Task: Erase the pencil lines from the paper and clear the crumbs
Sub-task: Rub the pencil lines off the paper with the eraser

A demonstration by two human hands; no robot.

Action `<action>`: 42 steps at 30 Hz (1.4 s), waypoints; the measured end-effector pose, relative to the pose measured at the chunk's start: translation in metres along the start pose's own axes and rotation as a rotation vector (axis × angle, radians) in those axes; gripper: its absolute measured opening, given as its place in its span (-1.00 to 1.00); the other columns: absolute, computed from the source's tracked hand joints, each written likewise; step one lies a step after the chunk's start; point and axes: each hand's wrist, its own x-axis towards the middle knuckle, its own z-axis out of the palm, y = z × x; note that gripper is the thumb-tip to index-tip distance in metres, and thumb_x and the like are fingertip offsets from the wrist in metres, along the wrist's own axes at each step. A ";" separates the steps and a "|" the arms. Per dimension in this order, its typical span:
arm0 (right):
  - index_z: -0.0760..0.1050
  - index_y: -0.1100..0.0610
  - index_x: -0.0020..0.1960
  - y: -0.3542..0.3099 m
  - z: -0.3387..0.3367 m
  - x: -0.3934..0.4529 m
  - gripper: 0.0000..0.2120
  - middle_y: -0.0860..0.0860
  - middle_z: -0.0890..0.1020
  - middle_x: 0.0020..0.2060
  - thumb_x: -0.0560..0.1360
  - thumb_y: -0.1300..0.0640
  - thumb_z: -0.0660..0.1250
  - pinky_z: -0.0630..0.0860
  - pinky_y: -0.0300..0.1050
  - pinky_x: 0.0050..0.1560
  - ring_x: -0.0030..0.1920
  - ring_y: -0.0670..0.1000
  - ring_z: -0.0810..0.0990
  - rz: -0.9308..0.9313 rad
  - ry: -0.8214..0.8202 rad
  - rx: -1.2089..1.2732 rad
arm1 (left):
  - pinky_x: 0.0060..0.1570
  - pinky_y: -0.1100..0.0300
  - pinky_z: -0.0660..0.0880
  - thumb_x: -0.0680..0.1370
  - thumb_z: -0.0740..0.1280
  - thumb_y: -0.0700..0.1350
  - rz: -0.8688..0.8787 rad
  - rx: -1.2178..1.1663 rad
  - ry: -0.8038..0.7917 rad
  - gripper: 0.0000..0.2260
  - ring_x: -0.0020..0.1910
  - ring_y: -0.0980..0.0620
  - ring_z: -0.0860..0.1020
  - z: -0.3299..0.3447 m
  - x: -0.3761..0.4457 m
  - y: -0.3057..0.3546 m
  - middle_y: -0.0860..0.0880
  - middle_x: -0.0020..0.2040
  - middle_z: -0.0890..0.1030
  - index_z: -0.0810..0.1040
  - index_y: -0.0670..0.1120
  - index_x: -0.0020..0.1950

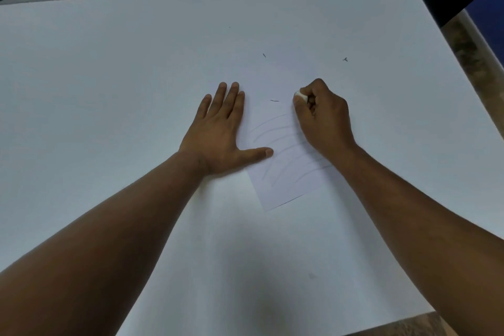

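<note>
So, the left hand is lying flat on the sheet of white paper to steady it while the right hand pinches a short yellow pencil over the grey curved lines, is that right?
Not quite: the right hand pinches a small white eraser, not a yellow pencil. The head view shows it at the fingertips. The rest stands: the left hand lies flat on the sheet of white paper, beside the grey curved pencil lines.
</note>
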 end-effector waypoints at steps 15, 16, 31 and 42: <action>0.47 0.13 -0.01 -0.057 0.026 -0.027 -0.88 -0.01 0.57 -0.30 0.58 0.07 0.26 0.39 -0.09 -0.29 -0.28 0.12 0.56 -0.324 -0.362 -0.192 | 0.63 -0.11 -0.20 0.42 -0.11 0.55 0.031 0.045 0.011 0.06 0.67 -0.05 -0.26 0.002 -0.005 0.000 -0.09 0.70 -0.19 -0.13 -0.16 0.69; 0.47 0.14 0.00 -0.052 0.023 -0.020 -0.86 0.03 0.60 -0.28 0.58 0.06 0.26 0.41 -0.08 -0.28 -0.26 0.15 0.57 -0.291 -0.311 -0.244 | 0.63 -0.10 -0.22 0.39 -0.10 0.62 0.020 0.046 -0.011 0.12 0.66 -0.03 -0.29 0.002 -0.005 0.000 -0.06 0.70 -0.22 -0.16 -0.14 0.69; 0.49 0.15 -0.02 -0.062 0.025 -0.032 -0.87 -0.03 0.54 -0.37 0.59 0.07 0.30 0.47 -0.10 -0.29 -0.34 0.03 0.53 -0.168 -0.338 -0.087 | 0.63 -0.12 -0.19 0.43 -0.11 0.58 0.042 0.078 0.014 0.07 0.66 -0.04 -0.27 0.006 -0.005 -0.002 -0.08 0.70 -0.21 -0.15 -0.15 0.69; 0.51 0.09 -0.04 -0.061 0.020 -0.027 -0.87 -0.04 0.58 -0.32 0.58 0.03 0.30 0.54 -0.02 -0.20 -0.28 -0.01 0.56 -0.157 -0.502 -0.052 | 0.63 -0.13 -0.19 0.43 -0.09 0.57 0.035 0.078 0.020 0.07 0.66 -0.05 -0.28 0.005 -0.004 -0.003 -0.09 0.70 -0.21 -0.14 -0.15 0.69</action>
